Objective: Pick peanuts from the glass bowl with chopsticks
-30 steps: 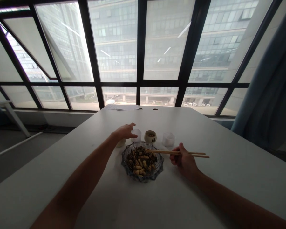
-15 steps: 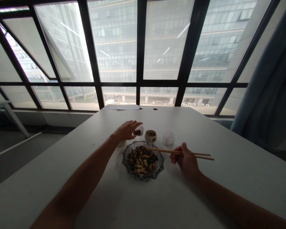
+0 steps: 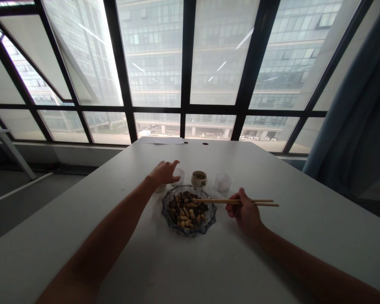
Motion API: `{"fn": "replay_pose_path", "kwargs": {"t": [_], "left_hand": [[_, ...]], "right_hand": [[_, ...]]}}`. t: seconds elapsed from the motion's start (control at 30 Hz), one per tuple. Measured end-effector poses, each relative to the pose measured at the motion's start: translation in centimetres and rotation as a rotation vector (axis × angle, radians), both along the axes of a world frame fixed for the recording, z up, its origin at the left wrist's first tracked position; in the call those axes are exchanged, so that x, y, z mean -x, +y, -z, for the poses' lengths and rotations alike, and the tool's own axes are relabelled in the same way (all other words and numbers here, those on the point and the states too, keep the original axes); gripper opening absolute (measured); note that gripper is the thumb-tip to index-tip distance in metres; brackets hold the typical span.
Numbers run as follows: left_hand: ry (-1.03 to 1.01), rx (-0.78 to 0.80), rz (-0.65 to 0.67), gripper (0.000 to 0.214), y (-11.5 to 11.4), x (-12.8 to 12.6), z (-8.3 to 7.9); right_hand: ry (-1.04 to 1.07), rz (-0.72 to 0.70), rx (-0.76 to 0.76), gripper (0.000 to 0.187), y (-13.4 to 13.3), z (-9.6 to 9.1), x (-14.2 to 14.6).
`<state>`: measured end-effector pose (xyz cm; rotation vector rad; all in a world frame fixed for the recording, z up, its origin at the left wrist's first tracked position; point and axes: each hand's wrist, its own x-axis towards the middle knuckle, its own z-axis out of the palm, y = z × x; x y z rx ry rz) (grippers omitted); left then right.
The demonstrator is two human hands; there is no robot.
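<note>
1. Nearest, a white counter [image 3: 190, 270] runs off the bottom of view. A scalloped glass bowl [image 3: 194, 232] sits midway between its left and right edges, well short of the far edge. Inside are peanuts [image 3: 185, 217] towards the front and dark seeds [image 3: 186, 196] behind.
2. Right of the bowl is the right hand [image 3: 245, 211], its fingers pinching two wooden chopsticks [image 3: 215, 201]. Their tips reach left over the seeds. A loose pinch could let the sticks cross and drop a smooth seed; a low sweep could catch the bowl's rim. The hand is thumb-up, its arm slanting in from the lower right.
3. Beyond the bowl, towards the counter's left edge, the left hand [image 3: 164, 172] reaches forward, palm down, thumb and fingers spread beside a translucent cup [image 3: 180, 174]. Whether they touch it is unclear. A sideways nudge could tip this light-looking cup. A pale cup [image 3: 160, 188] is partly hidden under the wrist, where a dropped wrist could knock it.
4. Continuing rightward stand a cream cup with a dark mark [image 3: 199, 179] and another clear cup [image 3: 223, 183].
5. At the far edge, papers [image 3: 161, 140] lie before tall windows [image 3: 156, 55].
</note>
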<state>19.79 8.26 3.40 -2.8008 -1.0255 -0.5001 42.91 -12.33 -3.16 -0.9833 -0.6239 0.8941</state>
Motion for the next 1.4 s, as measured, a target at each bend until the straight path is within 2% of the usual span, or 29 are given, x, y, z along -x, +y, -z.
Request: {"fn": "replay_pose_path", "kwargs": {"t": [0.27, 0.37, 0.47, 0.67, 0.77, 0.97, 1.07, 1.23, 1.3, 1.4], "left_hand": [[-0.012, 0.016, 0.004, 0.066, -0.3, -0.4, -0.1], [0.002, 0.042, 0.087, 0.064, -0.9, -2.2, -0.5], [0.070, 0.139, 0.169, 0.072, -1.4, -4.7, -0.7], [0.150, 0.344, 0.143, 0.091, -0.7, -8.6, -0.4], [0.127, 0.351, 0.158, 0.097, -0.5, -8.9, -0.3], [0.091, 0.226, 0.263, 0.096, -0.9, -8.4, -0.2], [0.095, 0.250, 0.224, 0.096, -0.6, -8.5, -0.1], [0.133, 0.419, 0.074, 0.096, 0.3, -8.7, -0.6], [0.146, 0.457, 0.068, 0.099, 0.2, -9.1, -0.9], [0.102, 0.415, 0.123, 0.097, -0.9, -10.8, -0.9]], "right_hand": [[-0.040, -0.017, -0.023, 0.056, 0.1, -0.1, 0.2], [-0.062, -0.038, -0.045, 0.058, 0.1, -0.1, 0.4], [-0.076, -0.057, -0.057, 0.060, 0.0, 0.0, 0.4], [-0.084, -0.039, -0.103, 0.059, 0.1, 0.2, -0.2], [-0.052, 0.006, -0.151, 0.057, 0.7, -0.4, -1.4], [0.064, 0.212, -0.207, 0.048, 2.0, -2.4, -5.6], [0.061, 0.279, -0.193, 0.048, 2.2, -3.1, -7.6], [0.027, 0.361, -0.204, 0.048, 2.1, -3.8, -9.9], [0.012, 0.379, -0.204, 0.049, 2.1, -3.9, -10.5], [-0.018, 0.386, -0.216, 0.050, 2.0, -3.9, -11.4]]}}
